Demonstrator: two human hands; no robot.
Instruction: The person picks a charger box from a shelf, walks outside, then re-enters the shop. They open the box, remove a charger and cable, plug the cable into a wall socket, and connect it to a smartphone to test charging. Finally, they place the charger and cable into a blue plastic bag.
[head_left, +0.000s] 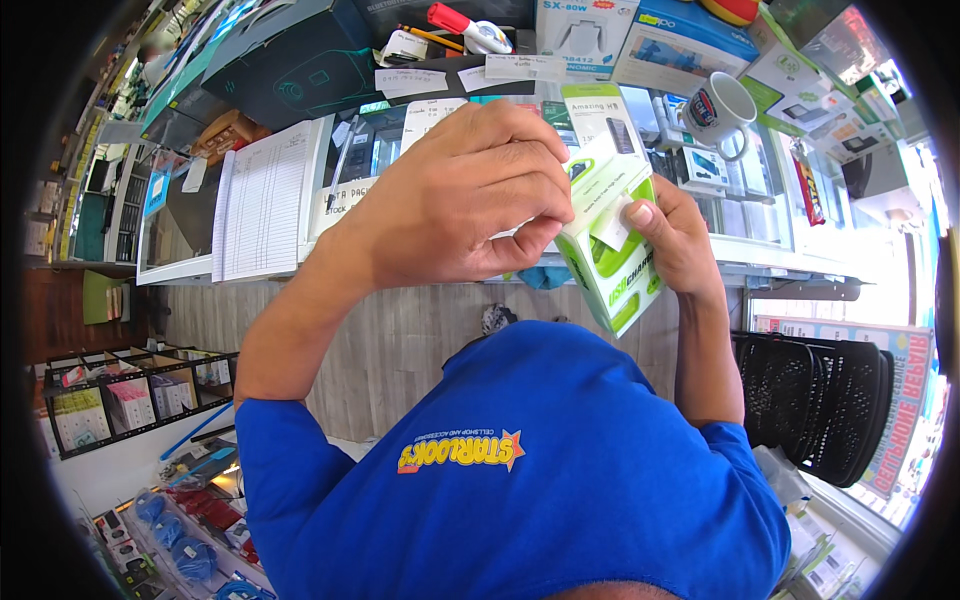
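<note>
Room: a bright shop with a grey plank floor (370,350), black stools (810,400) at the right, and a glass-topped desk (750,218) ahead of a person in a blue shirt (560,520).
Desk: a lined notebook (268,200) lies open at the left; a white mug (720,108) stands far right, well apart from the hands.
Box: green and white, held tilted above the desk's near edge, its lower end over the floor in this view.
Right hand (682,238): clamped on the box (612,280), the thumb on its face beside a small white tag (612,230).
Left hand (465,195): fingers curled close together at the box's upper left edge; whether they pinch anything, I cannot tell.
Risk: a loose right grip could drop the box to the floor; a hard left tug could bend the card; a sliding thumb could crease the tag.
</note>
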